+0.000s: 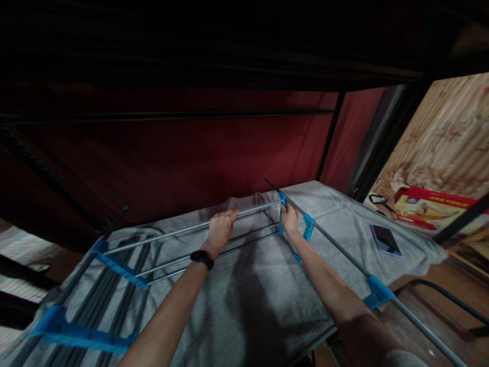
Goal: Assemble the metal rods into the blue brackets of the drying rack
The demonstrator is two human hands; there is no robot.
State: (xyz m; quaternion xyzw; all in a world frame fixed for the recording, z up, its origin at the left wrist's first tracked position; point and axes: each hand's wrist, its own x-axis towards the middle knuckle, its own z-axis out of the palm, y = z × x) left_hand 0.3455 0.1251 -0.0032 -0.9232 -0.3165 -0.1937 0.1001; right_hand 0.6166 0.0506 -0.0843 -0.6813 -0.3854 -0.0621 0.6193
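A frame of grey metal tubes and blue plastic connectors lies over a grey cloth. My left hand (pixel 221 228), with a black band on its wrist, is wrapped round the long upper metal tube (pixel 183 230). At that tube's right end, my right hand (pixel 290 218) grips a blue connector (pixel 282 198), partly hidden by the fingers. This connector sits on a long side tube (pixel 336 243), which also carries another blue connector (pixel 308 227) and a larger one (pixel 378 291) nearer me. The tube's left end meets a blue connector bar (pixel 121 267).
Several loose grey tubes (pixel 101 290) lie at the left beside a blue connector (pixel 76 331). A phone (pixel 385 240) rests on the grey cloth (pixel 344 219) at the right. Black metal posts (pixel 331 135) and a red curtain (pixel 198 158) stand behind. A red and yellow box (pixel 435 209) is farther right.
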